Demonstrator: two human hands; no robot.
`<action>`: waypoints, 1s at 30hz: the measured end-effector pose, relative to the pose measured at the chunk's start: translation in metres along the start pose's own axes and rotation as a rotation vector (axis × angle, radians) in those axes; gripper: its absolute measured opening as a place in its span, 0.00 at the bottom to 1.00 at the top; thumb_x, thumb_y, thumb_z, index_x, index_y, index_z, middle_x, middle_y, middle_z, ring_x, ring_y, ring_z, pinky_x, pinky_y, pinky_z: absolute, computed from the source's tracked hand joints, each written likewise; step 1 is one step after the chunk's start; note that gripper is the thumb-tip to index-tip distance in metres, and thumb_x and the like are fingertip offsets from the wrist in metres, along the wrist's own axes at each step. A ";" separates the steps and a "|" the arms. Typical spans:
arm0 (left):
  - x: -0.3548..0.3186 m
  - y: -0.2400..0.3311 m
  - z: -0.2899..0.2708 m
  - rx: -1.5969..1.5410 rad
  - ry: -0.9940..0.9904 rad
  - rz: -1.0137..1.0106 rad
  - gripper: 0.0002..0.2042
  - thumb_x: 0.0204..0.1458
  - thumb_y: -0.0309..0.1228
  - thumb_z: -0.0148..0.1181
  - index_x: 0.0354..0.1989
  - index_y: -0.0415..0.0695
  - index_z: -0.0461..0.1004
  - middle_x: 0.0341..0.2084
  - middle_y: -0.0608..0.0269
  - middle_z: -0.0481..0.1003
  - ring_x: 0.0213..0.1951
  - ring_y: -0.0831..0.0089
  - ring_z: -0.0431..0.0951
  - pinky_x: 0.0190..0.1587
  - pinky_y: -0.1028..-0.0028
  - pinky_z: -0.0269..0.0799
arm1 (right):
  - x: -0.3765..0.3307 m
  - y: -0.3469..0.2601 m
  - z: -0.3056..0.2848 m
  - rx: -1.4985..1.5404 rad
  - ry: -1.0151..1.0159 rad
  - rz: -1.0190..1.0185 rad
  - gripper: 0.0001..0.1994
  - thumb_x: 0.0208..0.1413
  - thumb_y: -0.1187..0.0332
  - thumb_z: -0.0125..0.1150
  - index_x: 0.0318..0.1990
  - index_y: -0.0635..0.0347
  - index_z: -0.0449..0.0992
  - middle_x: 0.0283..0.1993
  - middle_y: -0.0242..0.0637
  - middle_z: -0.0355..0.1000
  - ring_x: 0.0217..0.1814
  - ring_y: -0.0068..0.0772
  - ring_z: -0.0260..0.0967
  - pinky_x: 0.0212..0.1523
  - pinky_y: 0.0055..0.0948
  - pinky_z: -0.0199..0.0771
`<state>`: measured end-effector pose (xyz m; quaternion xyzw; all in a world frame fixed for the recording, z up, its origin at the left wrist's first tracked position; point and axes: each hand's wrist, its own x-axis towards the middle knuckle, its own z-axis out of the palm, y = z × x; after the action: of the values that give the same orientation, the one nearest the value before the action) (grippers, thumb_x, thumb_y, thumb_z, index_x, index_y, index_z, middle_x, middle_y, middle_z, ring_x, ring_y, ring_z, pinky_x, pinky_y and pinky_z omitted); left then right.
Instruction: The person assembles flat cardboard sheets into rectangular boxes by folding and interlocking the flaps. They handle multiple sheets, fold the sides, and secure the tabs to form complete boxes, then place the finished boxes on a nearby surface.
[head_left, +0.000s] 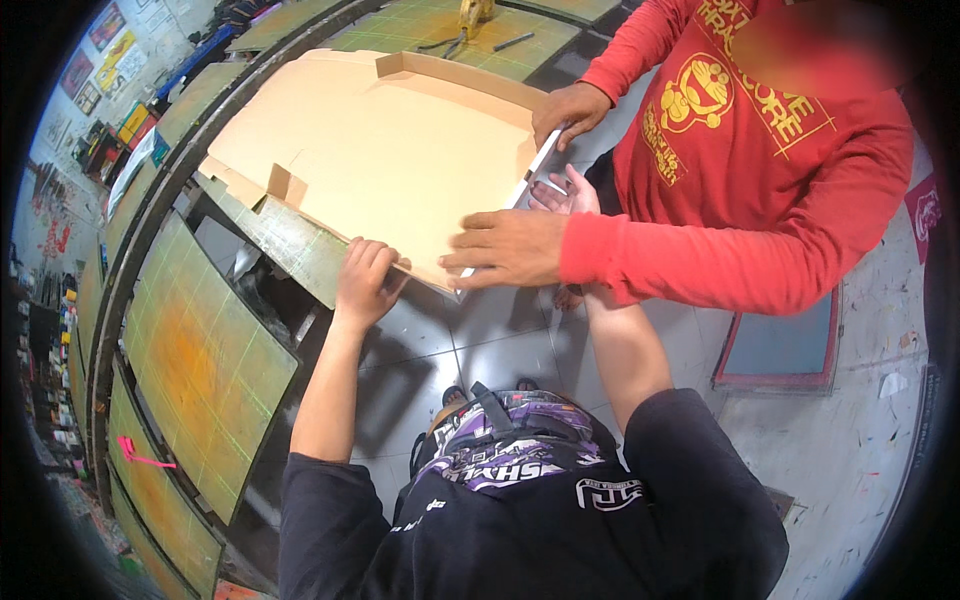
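Observation:
A large shallow cardboard box (pixel 400 140), plain brown inside with a white outer side, lies unfolded on the work stand. My left hand (pixel 368 280) has its fingers curled round the box's near edge. My right hand (pixel 570 194) is by the box's white right side, palm showing and fingers apart; the co-worker's forearm covers its wrist. A co-worker in a red sweater stands at the right. One of their hands (pixel 570 112) grips the far right corner, and the other hand (pixel 508 248) reaches over my right arm to the near right corner.
Several stained, grid-marked boards (pixel 205 350) sit on the frame at the left, behind a dark curved rail (pixel 110 300). A yellow clamp-like tool (pixel 474 18) is on the far board. On the right, a framed screen (pixel 778 345) lies low near the tiled floor.

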<state>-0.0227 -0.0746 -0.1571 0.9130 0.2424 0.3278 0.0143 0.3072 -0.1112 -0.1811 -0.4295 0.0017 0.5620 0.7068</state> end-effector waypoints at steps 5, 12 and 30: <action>0.006 -0.001 -0.003 -0.022 -0.041 0.018 0.18 0.29 0.25 0.67 0.32 0.44 0.67 0.29 0.60 0.70 0.37 0.58 0.70 0.45 0.58 0.64 | 0.072 -0.007 -0.051 0.004 -0.249 0.105 0.27 0.55 0.45 0.49 0.52 0.55 0.61 0.51 0.38 0.66 0.52 0.37 0.62 0.55 0.40 0.60; 0.007 0.001 -0.011 -0.103 -0.095 -0.046 0.19 0.27 0.22 0.67 0.32 0.44 0.69 0.30 0.60 0.71 0.37 0.59 0.72 0.46 0.60 0.65 | 0.055 -0.002 -0.007 0.265 -0.262 -0.184 0.12 0.60 0.57 0.45 0.42 0.52 0.71 0.49 0.36 0.67 0.52 0.35 0.62 0.57 0.36 0.56; 0.004 0.001 -0.016 -0.144 -0.118 -0.033 0.19 0.26 0.20 0.64 0.34 0.43 0.70 0.32 0.58 0.72 0.39 0.58 0.72 0.46 0.61 0.65 | 0.042 -0.031 0.018 0.272 0.049 -0.149 0.30 0.54 0.57 0.57 0.53 0.77 0.57 0.55 0.51 0.61 0.58 0.44 0.60 0.61 0.38 0.57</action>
<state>-0.0293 -0.0753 -0.1423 0.9232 0.2319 0.2898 0.0997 0.3388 -0.0665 -0.1714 -0.3425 0.0633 0.4920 0.7979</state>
